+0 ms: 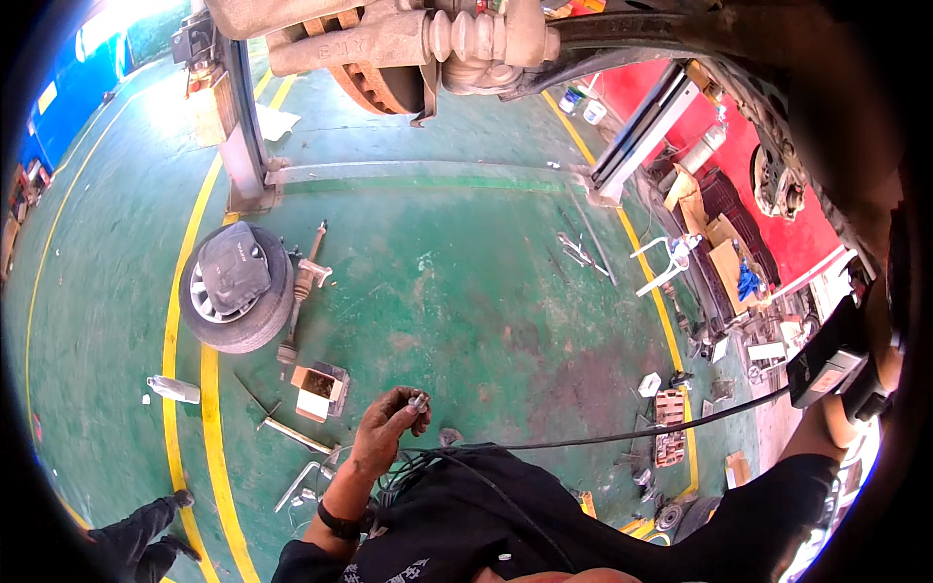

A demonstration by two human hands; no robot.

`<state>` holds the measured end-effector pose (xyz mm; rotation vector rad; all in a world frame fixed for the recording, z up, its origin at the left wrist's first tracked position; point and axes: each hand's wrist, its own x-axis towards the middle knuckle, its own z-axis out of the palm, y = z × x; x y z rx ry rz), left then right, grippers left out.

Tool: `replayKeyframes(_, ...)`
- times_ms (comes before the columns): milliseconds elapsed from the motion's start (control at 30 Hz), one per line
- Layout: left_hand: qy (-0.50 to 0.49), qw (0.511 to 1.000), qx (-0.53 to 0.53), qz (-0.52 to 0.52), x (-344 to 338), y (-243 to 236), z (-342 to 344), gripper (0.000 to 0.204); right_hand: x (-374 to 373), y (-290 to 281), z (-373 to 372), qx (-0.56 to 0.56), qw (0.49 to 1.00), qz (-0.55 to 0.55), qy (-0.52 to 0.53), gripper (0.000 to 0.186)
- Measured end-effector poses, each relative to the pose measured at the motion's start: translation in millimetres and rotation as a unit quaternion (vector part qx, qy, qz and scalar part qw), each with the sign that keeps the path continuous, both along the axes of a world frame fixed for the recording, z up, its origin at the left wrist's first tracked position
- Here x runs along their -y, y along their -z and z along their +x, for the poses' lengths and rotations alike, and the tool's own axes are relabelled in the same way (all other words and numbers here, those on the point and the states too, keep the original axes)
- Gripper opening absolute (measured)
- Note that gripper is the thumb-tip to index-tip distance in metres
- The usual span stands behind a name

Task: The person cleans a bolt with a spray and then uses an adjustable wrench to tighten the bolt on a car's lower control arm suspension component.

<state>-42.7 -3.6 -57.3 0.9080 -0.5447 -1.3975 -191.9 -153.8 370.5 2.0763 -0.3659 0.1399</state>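
Observation:
My left hand [392,425] is in front of my body at the lower middle, fingers curled with a small metal piece [418,400] pinched at the fingertips. It looks like a bolt or nut, but is too small to name surely. My right arm [824,428] reaches up along the right edge; its hand is lost in shadow there, beside the dark underside of a raised car. Near that wrist is a black box [826,361], from which a black cable [622,437] runs across to my body. Overhead hang a rusty brake disc [364,83] and a ribbed metal part [466,37].
Two lift posts [238,146] [641,131] flank the green floor. At left lie a wheel [233,291], a drive shaft [306,291], an opened carton [319,392] and a grey bottle [175,390]. Another person's legs [146,534] show lower left. A tool case [671,428] lies right.

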Motion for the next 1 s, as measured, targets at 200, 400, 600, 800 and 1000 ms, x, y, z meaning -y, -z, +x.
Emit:
replayKeyframes(200, 0.024, 1.0, -0.003, -0.011, 21.6, -6.2, -4.8, 0.024, 0.1, -6.4, -5.9, -0.002, 1.0, -0.002, 0.019, 0.043)
replayKeyframes(400, -0.031, 1.0, 0.0, 0.001, 10.4, -3.3, 16.9, 0.023, 12.7, 14.6, -10.4, 0.046, 0.999, 0.015, 0.003, 0.045)
replayKeyframes(600, -0.012, 1.0, -0.004, -0.007, 23.0, -23.9, 9.8, 0.022, 4.1, 39.6, -30.9, 0.071, 0.997, 0.022, 0.032, 0.047)
replayKeyframes(800, -0.001, 0.999, 0.032, -0.043, 33.1, -36.6, 5.5, 0.023, 12.2, 20.6, -31.4, 0.054, 0.997, 0.049, -0.009, 0.049)
replayKeyframes(1000, 0.004, 0.999, 0.015, -0.034, 31.1, -29.6, -0.7, 0.022, 2.4, 1.6, -9.0, 0.004, 1.0, 0.025, 0.004, 0.052)
